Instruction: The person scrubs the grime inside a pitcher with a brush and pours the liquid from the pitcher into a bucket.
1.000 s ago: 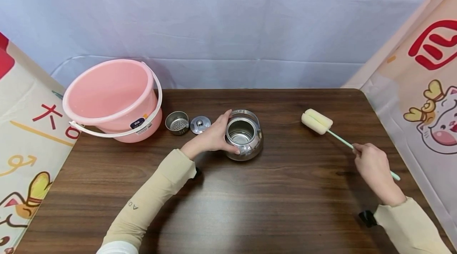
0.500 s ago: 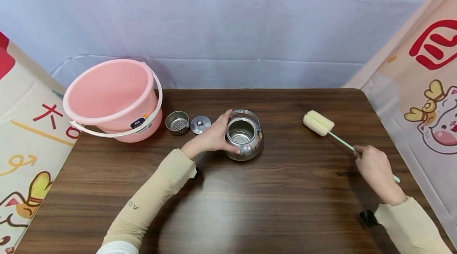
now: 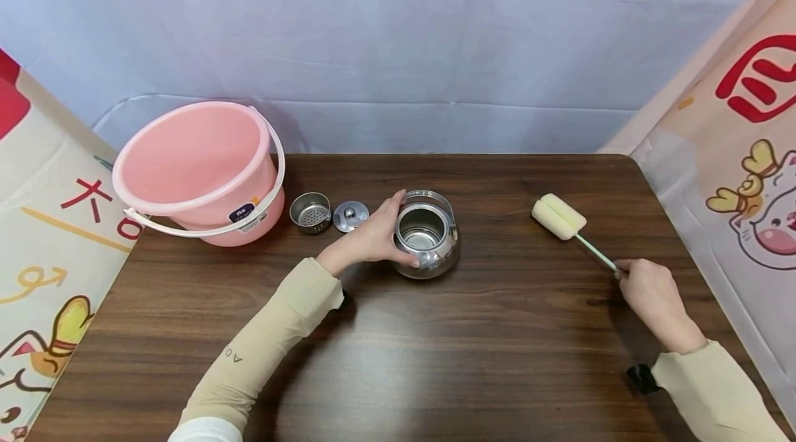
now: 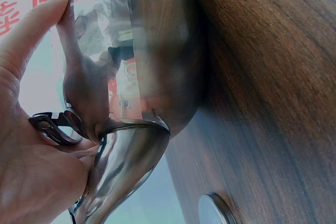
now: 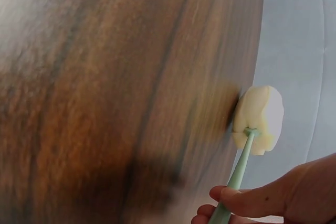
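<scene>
My left hand [image 3: 370, 238] grips a shiny metal teapot [image 3: 435, 259] by its side and rim, thumb at the front and fingers at the back. The teapot stands upright and lidless, its hoop handle at the back. In the left wrist view, the spout [image 4: 134, 156] points toward the palm. On the right, my right hand [image 3: 653, 293] holds the thin green handle [image 5: 239, 169] of a sponge brush between thumb and fingers. The brush's pale yellow sponge head [image 3: 560, 217] points up and left, close over the table in the right wrist view.
Left of the teapot lie its knobbed metal lid [image 3: 350, 215] and a perforated metal strainer [image 3: 310, 214]. A pink bucket [image 3: 249, 183] with a white handle stands at the table's back left. A pale cloth [image 3: 398, 48] hangs behind the brown wooden table [image 3: 497, 345].
The sponge brush has slid slightly right and down, and the handle's end no longer shows beyond my right hand. My left hand and the teapot keep their place.
</scene>
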`<state>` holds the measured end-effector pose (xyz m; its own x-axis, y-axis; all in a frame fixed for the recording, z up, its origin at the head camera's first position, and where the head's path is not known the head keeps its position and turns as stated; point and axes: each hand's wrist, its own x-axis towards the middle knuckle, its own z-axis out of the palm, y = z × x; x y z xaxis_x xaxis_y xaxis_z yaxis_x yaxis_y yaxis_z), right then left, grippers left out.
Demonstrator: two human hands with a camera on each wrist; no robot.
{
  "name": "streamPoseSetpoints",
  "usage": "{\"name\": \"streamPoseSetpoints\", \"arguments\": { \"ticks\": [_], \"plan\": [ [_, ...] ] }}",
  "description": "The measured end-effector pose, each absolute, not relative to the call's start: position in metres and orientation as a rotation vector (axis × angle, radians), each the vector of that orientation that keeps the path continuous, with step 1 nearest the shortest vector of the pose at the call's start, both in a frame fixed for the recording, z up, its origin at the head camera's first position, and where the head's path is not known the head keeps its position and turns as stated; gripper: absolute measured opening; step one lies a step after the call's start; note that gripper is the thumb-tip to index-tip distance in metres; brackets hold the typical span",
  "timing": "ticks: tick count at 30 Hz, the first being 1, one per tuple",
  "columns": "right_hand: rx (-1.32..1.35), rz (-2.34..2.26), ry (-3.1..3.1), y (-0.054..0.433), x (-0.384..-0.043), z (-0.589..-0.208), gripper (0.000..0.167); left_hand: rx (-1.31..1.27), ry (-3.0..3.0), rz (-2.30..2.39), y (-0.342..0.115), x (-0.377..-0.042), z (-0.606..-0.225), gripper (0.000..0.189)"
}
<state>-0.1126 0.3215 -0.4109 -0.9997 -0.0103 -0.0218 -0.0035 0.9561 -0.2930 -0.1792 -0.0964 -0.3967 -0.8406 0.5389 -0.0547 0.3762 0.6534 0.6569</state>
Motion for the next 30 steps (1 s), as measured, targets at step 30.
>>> {"name": "streamPoseSetpoints", "arguments": {
  "ticks": [30],
  "plan": [
    [0.018,-0.399,3.046,0.3206,-0.1163,-0.4114,0.022,0.731,2.616,1.003,-0.0963,-0.1791,-0.3973,0.121]
  ]
}}
